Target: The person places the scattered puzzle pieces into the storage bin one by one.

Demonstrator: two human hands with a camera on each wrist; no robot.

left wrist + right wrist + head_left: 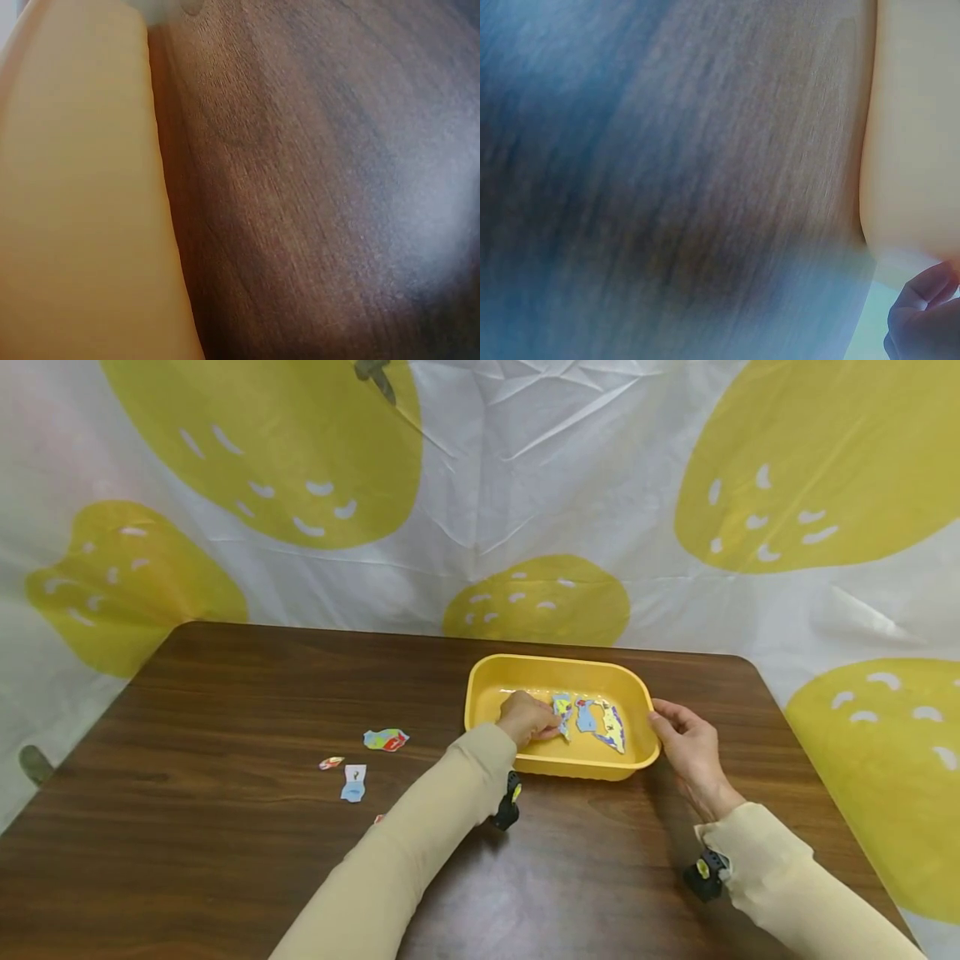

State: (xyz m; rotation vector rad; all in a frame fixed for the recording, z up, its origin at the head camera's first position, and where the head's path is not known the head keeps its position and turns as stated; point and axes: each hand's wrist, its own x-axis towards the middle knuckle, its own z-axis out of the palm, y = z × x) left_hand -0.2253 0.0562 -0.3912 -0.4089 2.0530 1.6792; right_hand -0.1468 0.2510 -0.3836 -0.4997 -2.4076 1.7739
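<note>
A yellow plastic basin (570, 770) stands on the brown table, with irregular picture paper pieces inside. My left hand (528, 718) reaches over its near wall. Its bent fingers pinch the edge of a colourful paper piece (562, 703), partly covering it. Beside that lie a blue paper piece (586, 717) and a yellow-and-purple paper piece (613, 727). My right hand (693, 756) grips the basin's right rim, thumb on top and fingers outside. In the left wrist view, the basin wall (82, 187) shows without the hand; in the right wrist view, bent fingers (922, 300) touch the basin.
Left of the basin lie several loose paper pieces: a green-and-red piece (386, 740), a small red-and-yellow piece (331, 762) and a white-and-blue piece (353, 783). Another is mostly hidden by my left sleeve (427, 835). A lemon-print curtain (450, 510) hangs behind the table (187, 843).
</note>
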